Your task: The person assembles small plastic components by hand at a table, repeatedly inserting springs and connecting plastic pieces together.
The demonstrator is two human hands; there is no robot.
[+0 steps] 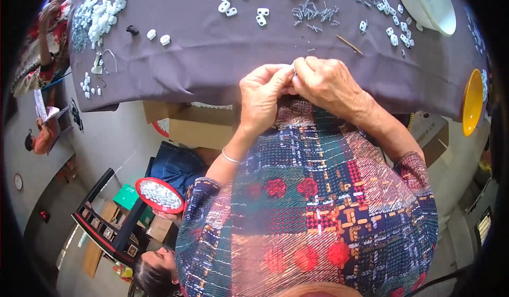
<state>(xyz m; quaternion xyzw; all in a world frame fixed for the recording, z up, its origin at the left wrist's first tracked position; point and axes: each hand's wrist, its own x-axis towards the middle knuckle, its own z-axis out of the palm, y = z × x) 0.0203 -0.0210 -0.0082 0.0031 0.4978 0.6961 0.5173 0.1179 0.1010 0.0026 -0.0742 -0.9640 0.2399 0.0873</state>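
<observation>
My left hand (262,95) and my right hand (326,82) meet at the near edge of a table covered with a dark purple cloth (212,58). Their fingertips pinch a small white plastic part (293,69) between them; most of it is hidden by my fingers. A thin bracelet circles my left wrist. On the cloth beyond my hands lie several white plastic pieces (249,0), a scatter of small metal pins (315,13) and a thin brown stick (349,44).
A white bowl (429,2) sits at the far right and a yellow bowl (471,102) at the right edge. A heap of white parts (101,13) lies far left. Cardboard boxes (196,127) stand under the table. Below left, another person holds a red bowl (160,195) of white parts.
</observation>
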